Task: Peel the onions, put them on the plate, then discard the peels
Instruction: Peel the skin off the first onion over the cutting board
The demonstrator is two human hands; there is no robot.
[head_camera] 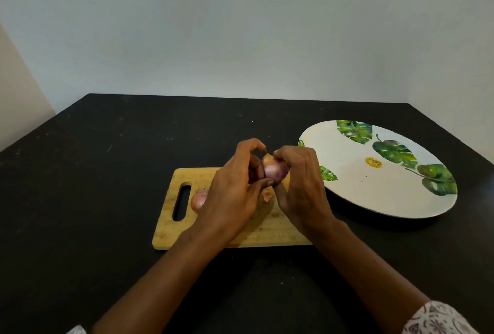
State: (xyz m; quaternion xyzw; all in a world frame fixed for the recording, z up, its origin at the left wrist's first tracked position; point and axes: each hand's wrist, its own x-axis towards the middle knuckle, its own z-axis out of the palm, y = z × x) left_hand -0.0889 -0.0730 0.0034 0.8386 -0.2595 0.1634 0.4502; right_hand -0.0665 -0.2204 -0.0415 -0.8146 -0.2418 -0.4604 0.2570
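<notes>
A small purple onion (275, 169) is held above the wooden cutting board (213, 229) between both hands. My left hand (235, 186) grips it from the left, thumb under it and fingers arched over its top. My right hand (299, 181) holds it from the right, fingertips pinching at its pale tip. A second onion (198, 199), with its skin on, lies on the board beside the handle slot, partly hidden behind my left hand. A small scrap of peel (267, 196) lies on the board under the held onion. The white plate (355, 186) with green leaf prints stands to the right.
The board and plate sit on a black table (93, 186) that ends at a pale wall behind. The plate's left rim is close to my right hand.
</notes>
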